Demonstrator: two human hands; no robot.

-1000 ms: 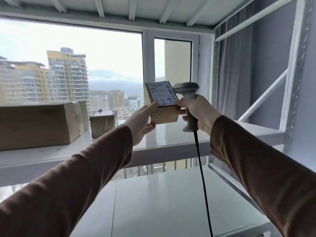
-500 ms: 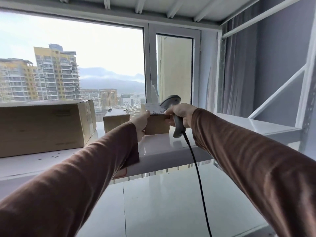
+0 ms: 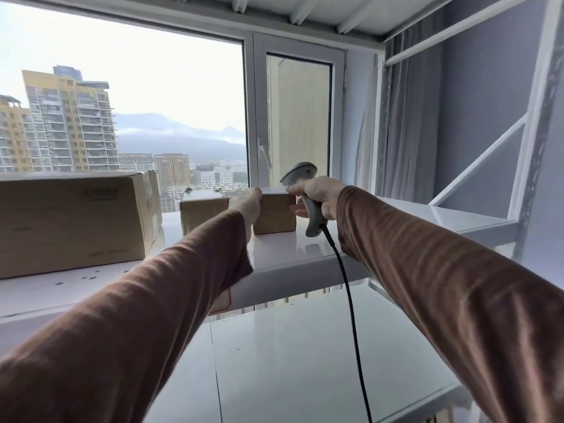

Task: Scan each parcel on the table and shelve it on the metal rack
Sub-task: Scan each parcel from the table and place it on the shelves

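The small box (image 3: 274, 213) sits on the shelf (image 3: 305, 250) of the rack, just beside another box (image 3: 204, 213). The left hand (image 3: 246, 206) touches its left side; I cannot tell if the fingers curl. The right hand (image 3: 317, 199) grips the scanner (image 3: 305, 196) and touches the box with loose fingers. To do this well, let go gently, so the box stays flat and away from the edge.

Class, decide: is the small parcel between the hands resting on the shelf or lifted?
Resting: the small parcel sits flat on the shelf, no gap beneath.
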